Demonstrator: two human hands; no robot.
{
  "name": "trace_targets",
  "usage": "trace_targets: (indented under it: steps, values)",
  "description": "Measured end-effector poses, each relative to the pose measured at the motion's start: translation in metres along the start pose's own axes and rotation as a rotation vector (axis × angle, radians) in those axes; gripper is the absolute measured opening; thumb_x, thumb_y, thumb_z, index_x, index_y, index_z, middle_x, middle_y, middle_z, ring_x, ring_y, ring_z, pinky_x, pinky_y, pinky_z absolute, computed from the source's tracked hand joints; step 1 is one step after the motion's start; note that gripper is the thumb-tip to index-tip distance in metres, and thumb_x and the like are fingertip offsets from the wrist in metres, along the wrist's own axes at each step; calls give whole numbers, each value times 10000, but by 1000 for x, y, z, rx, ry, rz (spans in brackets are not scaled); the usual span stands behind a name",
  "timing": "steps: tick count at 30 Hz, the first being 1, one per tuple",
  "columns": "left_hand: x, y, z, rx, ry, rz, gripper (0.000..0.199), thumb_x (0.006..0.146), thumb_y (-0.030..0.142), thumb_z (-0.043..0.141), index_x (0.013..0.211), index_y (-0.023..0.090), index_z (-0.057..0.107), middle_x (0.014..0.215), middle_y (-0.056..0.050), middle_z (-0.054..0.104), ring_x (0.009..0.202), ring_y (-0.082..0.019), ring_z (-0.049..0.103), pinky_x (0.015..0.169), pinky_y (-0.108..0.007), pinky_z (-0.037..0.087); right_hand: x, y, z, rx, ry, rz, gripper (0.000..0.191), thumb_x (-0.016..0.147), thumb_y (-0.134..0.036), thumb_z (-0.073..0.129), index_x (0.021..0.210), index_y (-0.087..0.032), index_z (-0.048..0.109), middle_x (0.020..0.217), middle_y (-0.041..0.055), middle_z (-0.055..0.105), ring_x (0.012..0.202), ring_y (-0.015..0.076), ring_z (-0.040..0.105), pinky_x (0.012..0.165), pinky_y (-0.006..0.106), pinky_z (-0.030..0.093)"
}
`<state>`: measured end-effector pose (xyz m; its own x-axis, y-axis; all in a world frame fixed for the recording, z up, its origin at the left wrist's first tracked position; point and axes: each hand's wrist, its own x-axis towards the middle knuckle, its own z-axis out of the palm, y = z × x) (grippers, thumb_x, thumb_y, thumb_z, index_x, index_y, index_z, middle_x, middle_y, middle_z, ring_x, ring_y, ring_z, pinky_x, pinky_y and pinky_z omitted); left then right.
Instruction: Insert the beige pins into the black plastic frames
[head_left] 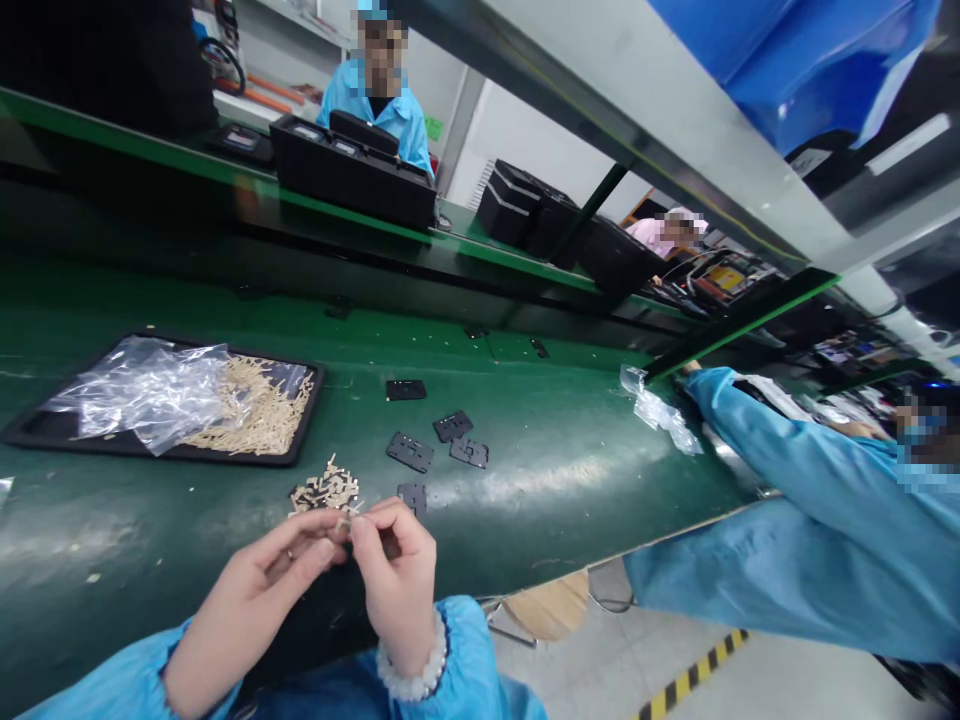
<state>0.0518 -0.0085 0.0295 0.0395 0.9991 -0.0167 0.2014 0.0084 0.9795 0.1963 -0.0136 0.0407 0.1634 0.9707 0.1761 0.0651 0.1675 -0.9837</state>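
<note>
Nearest, the left hand (247,590) and right hand (399,575) meet over the worktop (525,490), each grip closed at the fingertips on a small piece (344,524), partly hidden by the fingers. A beaded bracelet (414,672) rings the right wrist. Just beyond the hands lies a pile (326,490) of beige bits, with five black plates (409,452) spread to its right and beyond, two of them touching. Farther left, a black tray (319,400) holds more beige bits (255,425) and clear plastic (150,390). Well to the right are crumpled plastic (660,410) and a co-worker's blue sleeve (780,420). Farthest, black bins (352,185) stand on a shelf (465,240), a person in blue (412,120) behind them
</note>
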Motion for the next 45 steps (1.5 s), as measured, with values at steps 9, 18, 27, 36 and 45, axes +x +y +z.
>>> trace_targets:
  steps: [9, 18, 27, 36, 45]
  values:
    - [-6, 5, 4, -289, 174, -295, 566, 525, 743, 820, 744, 221, 811, 670, -67, 758, 631, -245, 726, 630, -340, 636, -5, 5, 13, -117, 46, -190, 211, 895, -159, 610, 693, -220, 599, 663, 1, 661, 613, 149, 640, 577, 252, 518]
    - [-8, 9, 0, -224, 152, -224, 531, 587, 740, 787, 698, 220, 785, 666, -55, 737, 564, -200, 670, 554, -285, 595, -11, 7, 19, -141, 73, -305, 190, 886, -109, 596, 739, -228, 581, 690, -14, 627, 635, 138, 623, 590, 234, 511]
    - [-3, 20, -10, 34, 166, 102, 463, 840, 636, 625, 585, 254, 681, 473, 32, 602, 408, -116, 574, 443, -159, 501, -7, -3, 17, -146, -48, -270, 179, 886, -110, 608, 743, -216, 626, 697, -2, 663, 649, 138, 638, 604, 226, 520]
    - [-5, 19, -16, 242, 317, 369, 445, 868, 659, 620, 693, 272, 753, 722, 36, 787, 530, -104, 719, 530, -90, 534, -5, -5, 12, -310, -21, -472, 115, 928, -120, 626, 935, -200, 708, 824, 42, 702, 740, 151, 693, 662, 232, 573]
    - [-10, 5, -35, 747, 268, 913, 277, 1041, 225, 419, 998, 192, 691, 895, -17, 790, 795, -140, 754, 888, -204, 531, 9, -8, 7, -531, -224, -633, 156, 968, -159, 597, 935, -156, 749, 782, 54, 738, 653, 143, 694, 599, 232, 525]
